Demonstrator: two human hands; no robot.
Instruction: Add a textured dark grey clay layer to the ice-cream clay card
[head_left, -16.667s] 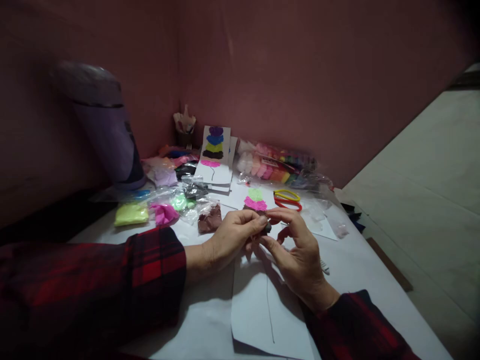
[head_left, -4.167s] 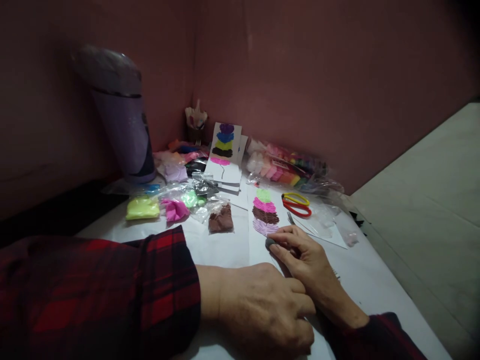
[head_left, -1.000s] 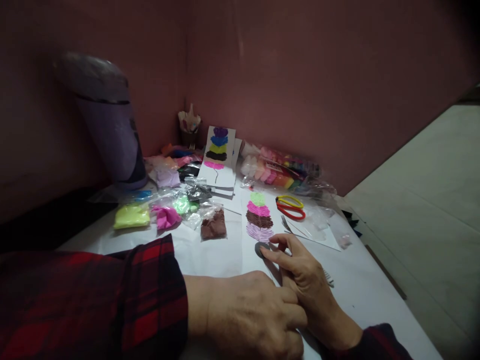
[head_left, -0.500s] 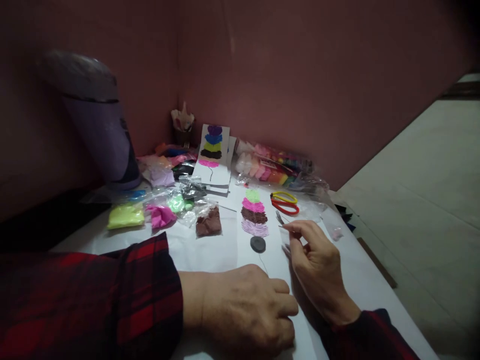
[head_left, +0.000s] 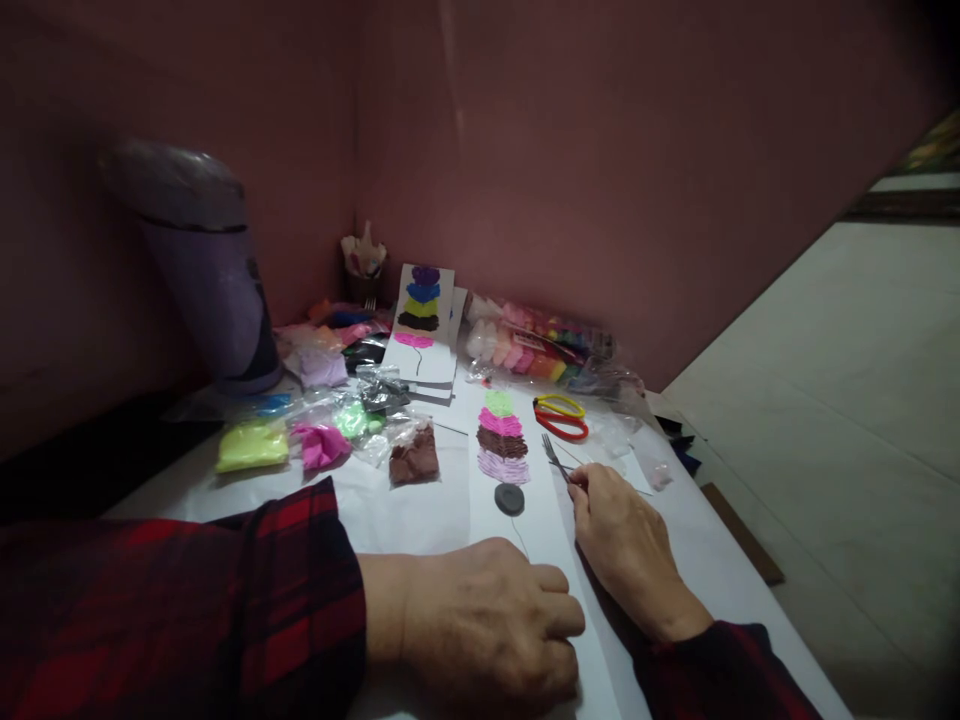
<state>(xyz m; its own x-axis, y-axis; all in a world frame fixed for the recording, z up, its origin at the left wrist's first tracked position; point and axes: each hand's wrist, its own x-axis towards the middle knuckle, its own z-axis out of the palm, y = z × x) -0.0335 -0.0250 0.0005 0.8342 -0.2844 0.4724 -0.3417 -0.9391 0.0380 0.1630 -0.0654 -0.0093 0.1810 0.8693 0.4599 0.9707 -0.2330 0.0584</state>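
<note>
My left hand [head_left: 487,620] rests with curled fingers on the lower part of a white paper strip [head_left: 544,560]; its fingertips are hidden. Thumb and fingers of my right hand [head_left: 626,545] are closed at the handle of a small metal fork [head_left: 553,452] beside the strip. A thin dark stick crosses under or beside the fork. On the paper lies a flattened grey clay disc [head_left: 509,499], with a drawn line running down from it. Above it are textured clay layers: lilac [head_left: 503,466], brown [head_left: 502,443], pink [head_left: 500,421] and light green [head_left: 498,403].
Yellow and red-handled scissors [head_left: 561,418] lie right of the strip. Bagged clay in yellow [head_left: 253,447], pink [head_left: 321,446] and brown [head_left: 414,455] sits left. Behind stand a sample card [head_left: 420,335], clay packs [head_left: 532,345], a cup [head_left: 364,270] and a tall purple container [head_left: 210,290].
My right hand has come down from a pinch on a thin stick to the fork's handle, and more of the fork shows. My left hand has stayed on the paper. The view has tilted slightly.
</note>
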